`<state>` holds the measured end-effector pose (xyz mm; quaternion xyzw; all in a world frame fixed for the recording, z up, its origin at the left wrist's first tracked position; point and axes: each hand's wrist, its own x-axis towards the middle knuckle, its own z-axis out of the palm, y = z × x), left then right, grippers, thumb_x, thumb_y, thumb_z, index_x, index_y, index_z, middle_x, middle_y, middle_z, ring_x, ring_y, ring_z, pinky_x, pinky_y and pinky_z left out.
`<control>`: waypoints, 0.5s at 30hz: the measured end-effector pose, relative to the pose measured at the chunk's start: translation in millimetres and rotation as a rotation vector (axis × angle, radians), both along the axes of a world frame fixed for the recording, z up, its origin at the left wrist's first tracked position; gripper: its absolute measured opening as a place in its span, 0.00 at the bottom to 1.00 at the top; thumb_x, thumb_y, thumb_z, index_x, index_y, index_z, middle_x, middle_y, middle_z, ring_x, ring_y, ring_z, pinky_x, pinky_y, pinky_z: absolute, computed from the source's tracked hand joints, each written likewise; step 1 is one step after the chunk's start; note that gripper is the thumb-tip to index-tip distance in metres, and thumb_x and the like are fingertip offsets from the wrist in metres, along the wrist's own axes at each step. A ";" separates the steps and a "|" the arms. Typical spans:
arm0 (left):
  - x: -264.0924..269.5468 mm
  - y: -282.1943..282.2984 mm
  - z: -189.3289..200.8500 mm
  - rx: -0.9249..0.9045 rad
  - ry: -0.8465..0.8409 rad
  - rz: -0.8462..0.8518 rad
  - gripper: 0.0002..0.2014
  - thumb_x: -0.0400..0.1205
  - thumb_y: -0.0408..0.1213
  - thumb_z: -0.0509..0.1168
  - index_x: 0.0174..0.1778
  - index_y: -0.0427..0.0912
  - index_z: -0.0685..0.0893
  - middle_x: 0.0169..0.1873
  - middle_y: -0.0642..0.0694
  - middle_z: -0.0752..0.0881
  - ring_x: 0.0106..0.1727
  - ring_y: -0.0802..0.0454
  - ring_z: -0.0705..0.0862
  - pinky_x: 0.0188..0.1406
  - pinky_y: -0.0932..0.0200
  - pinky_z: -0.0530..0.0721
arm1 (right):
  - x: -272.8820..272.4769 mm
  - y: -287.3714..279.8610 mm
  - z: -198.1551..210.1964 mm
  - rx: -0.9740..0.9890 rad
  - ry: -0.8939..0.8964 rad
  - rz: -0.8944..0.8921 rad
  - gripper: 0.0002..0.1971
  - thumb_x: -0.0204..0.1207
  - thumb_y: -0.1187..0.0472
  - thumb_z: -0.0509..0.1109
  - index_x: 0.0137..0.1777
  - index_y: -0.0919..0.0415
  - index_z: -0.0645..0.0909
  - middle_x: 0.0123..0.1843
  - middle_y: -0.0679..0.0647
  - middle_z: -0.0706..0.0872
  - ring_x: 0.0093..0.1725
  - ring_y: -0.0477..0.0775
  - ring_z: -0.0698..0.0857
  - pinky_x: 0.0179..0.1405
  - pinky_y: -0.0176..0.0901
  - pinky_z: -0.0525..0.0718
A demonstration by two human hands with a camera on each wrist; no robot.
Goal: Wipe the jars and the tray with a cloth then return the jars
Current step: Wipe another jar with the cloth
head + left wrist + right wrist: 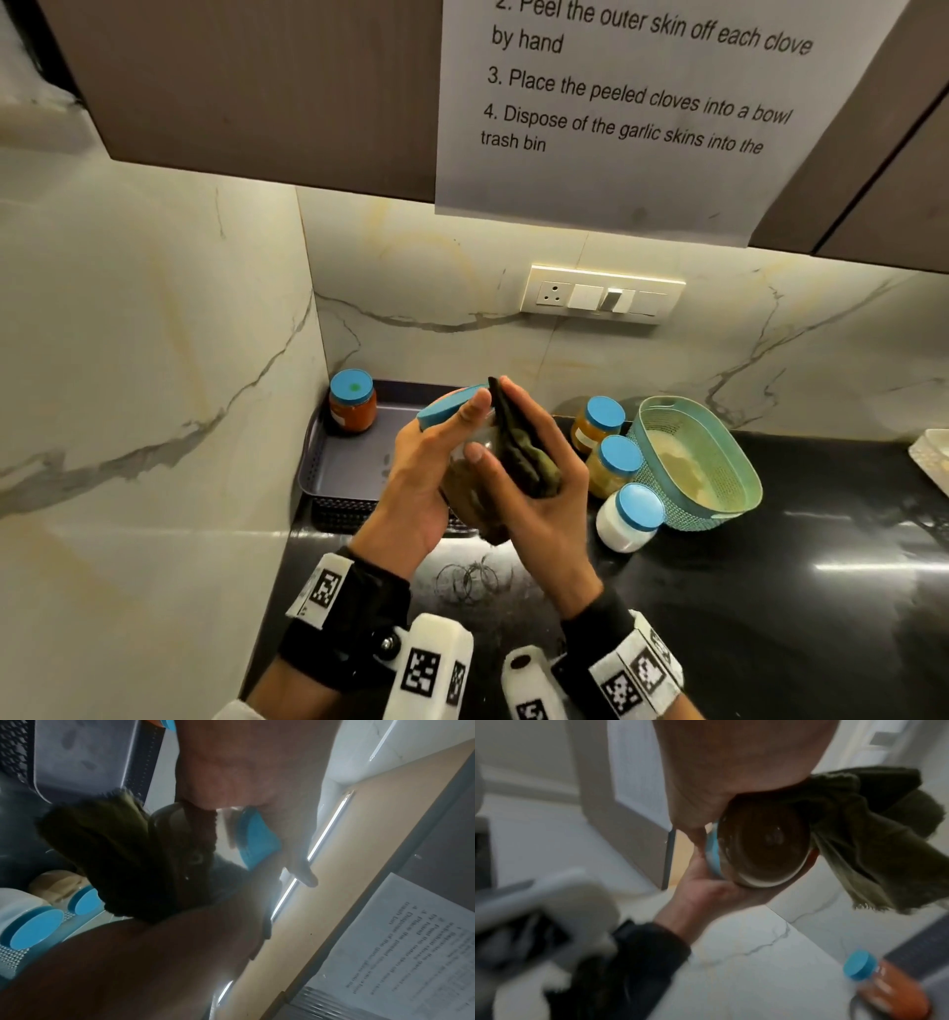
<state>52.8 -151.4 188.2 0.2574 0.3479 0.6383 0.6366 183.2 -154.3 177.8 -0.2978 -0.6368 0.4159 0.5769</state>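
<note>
My left hand (426,478) grips a tilted glass jar of dark brown contents by its blue lid (452,408) and side, above the counter's front. My right hand (539,493) holds a dark olive cloth (524,457) pressed against the jar's right side, with the thumb on the glass. The right wrist view shows the jar's round base (765,845) with the cloth (872,841) draped beside it. A grey tray (339,462) sits in the back left corner, and a red-filled jar (352,401) stands on it. Three more blue-lidded jars (613,462) stand on the counter to the right of my hands.
A teal perforated basket (693,462) sits right of the loose jars. A white basket edge (932,457) shows at the far right. Marble walls close the corner at left and back. A tangle of thin wire (467,580) lies on the black counter below my hands.
</note>
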 end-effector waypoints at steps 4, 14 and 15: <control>-4.5 4.9 -0.2 -0.008 -0.025 -0.016 0.39 0.56 0.57 0.91 0.58 0.37 0.92 0.55 0.34 0.92 0.58 0.39 0.92 0.52 0.47 0.92 | -3.2 -12.6 -11.0 0.233 -0.219 -0.153 0.33 0.74 0.70 0.84 0.79 0.67 0.79 0.84 0.58 0.80 0.88 0.63 0.71 0.84 0.67 0.75; 2.8 2.7 -1.0 -0.110 -0.017 0.017 0.50 0.54 0.60 0.90 0.66 0.31 0.87 0.62 0.27 0.89 0.63 0.30 0.90 0.55 0.40 0.92 | -5.9 -14.8 -23.9 0.253 -0.358 -0.238 0.39 0.74 0.58 0.85 0.84 0.63 0.75 0.87 0.55 0.75 0.89 0.61 0.70 0.83 0.70 0.75; 3.3 2.8 -0.1 -0.122 -0.013 0.021 0.51 0.52 0.61 0.90 0.66 0.31 0.88 0.61 0.28 0.90 0.61 0.31 0.91 0.53 0.40 0.92 | -5.5 -14.0 -25.4 0.264 -0.379 -0.252 0.39 0.74 0.56 0.85 0.84 0.63 0.75 0.87 0.54 0.75 0.89 0.61 0.71 0.83 0.69 0.76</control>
